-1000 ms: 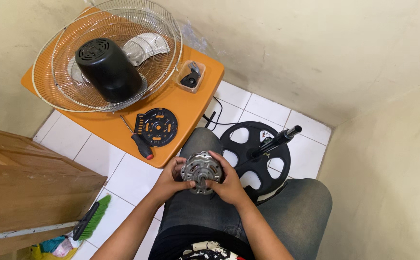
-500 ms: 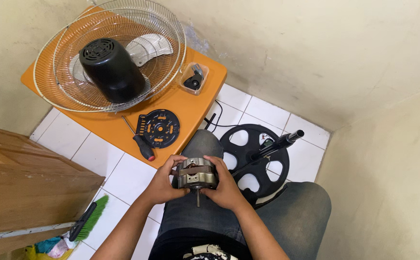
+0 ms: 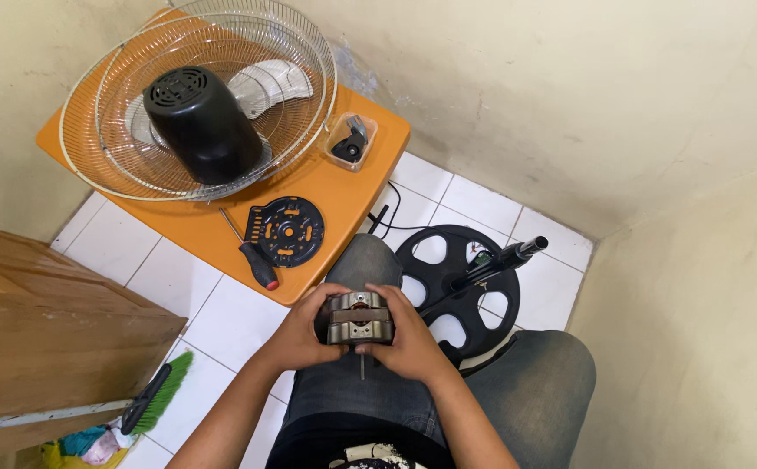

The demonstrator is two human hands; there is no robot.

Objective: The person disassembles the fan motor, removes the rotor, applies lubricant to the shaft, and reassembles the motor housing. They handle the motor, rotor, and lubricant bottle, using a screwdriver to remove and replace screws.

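Over my lap I hold a metal fan motor with both hands. Its shaft points down toward me. My left hand grips its left side and my right hand grips its right side. The motor shows stacked steel plates and copper windings on top. My knees in grey jeans are under it.
An orange table carries wire fan guards, a black motor cover, a black round plate, a red-handled screwdriver and a small clear tray. A black fan base with pole sits on the white tiles. Wooden furniture and a green brush lie at left.
I have turned the motor in my hands from facing up with its round end to lying sideways with the shaft pointing down toward me. The hands stay over my lap.
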